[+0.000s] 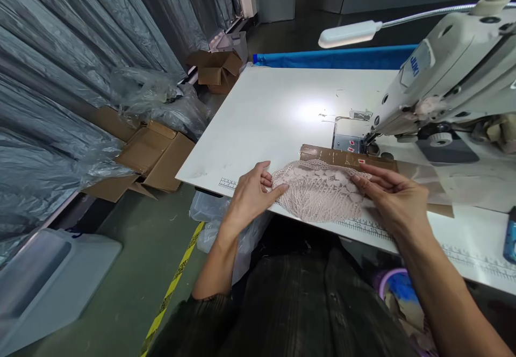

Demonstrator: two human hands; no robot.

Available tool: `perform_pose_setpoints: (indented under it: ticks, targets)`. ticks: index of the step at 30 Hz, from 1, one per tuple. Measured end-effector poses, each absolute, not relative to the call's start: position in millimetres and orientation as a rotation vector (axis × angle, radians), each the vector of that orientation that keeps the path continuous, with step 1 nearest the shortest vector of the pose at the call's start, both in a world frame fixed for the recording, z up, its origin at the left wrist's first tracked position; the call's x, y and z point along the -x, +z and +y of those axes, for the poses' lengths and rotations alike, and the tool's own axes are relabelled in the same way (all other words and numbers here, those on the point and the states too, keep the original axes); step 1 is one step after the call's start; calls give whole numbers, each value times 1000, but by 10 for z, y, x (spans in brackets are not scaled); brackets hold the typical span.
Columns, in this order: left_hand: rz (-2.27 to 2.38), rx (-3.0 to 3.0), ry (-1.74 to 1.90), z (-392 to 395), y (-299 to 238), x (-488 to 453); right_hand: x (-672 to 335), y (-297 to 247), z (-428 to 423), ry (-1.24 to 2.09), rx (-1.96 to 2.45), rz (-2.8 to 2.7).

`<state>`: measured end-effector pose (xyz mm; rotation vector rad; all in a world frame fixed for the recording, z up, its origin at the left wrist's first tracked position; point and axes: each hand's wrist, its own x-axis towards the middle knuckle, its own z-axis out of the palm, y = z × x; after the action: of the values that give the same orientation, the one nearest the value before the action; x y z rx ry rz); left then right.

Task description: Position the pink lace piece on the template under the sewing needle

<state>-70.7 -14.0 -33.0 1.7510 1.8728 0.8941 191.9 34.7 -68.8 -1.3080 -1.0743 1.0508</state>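
A pale pink piece of lace fabric (322,193) lies at the front edge of the white sewing table, partly over the printed ruler. My left hand (255,193) pinches its left end between thumb and fingers. At the other end, my right hand (389,195) has thumb and fingertips closed on the upper right corner. Just behind the lace sits a strip of brown tape or card (336,156). The sewing machine's needle and presser foot (367,141) stand beyond that strip, apart from the lace.
A white JUKI sewing machine (443,72) and a lamp (350,34) stand over the table (258,115). Cardboard boxes (157,155) and plastic wrap fill the floor at left, near a grey bin (80,271). Below the table at right is a purple-rimmed basket (385,281).
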Motion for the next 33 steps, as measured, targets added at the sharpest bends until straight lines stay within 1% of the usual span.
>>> perform_pose_setpoints:
  ticks: [7,11,16,19,29,33]
  targets:
    - [2166,-1753,1004,-293,-506,404,-1918,-695,344,1009,1305,-1090]
    - [2217,-1707,1146,-243,-616,358,-1917,-689,329,1026,1291,-1086]
    - [2024,-1555,1524,-177,-679,379,-1858,-603,193,1098,1290,-1040]
    - [1873,-1403,1636,-116,-661,409,-1812,-591,85,1129,1246,-1077]
    - [1724,-1332,1734,101,-505,381,-1698,-625,-185,1228,1167,-1078]
    - [1722,-1415,1662,259,-454,378,-1749,-639,-117,1239,1158,-1051]
